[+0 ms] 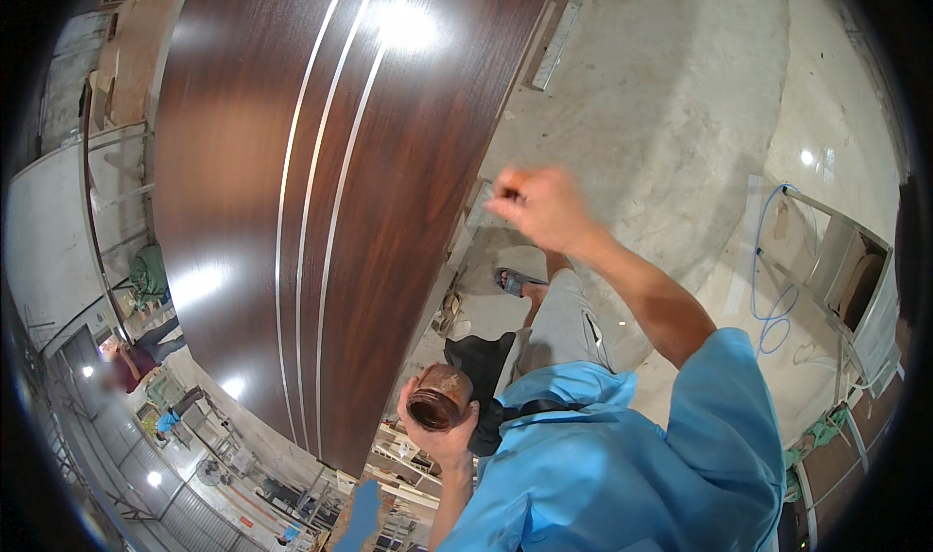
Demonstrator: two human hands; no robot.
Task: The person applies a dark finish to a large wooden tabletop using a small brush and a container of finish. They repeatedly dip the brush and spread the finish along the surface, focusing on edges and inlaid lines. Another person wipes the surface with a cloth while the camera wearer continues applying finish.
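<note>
Your left hand (449, 443) clamped round brown-stained jar (447, 381), beside dark wood panel (408, 192), presumably for easy reach. Your right hand (544, 207) blurred, fingers curled; whether gripping anything, cannot tell.

Right hand (544, 205) has free room rightward; brown panel (384, 192) blocks leftward

This looks like a workshop: a large dark wood panel (233, 212) with pale strips at left, a bare grey floor (651, 76), a blue hose (773, 317) at right, and other people (126, 367) far left.
</note>
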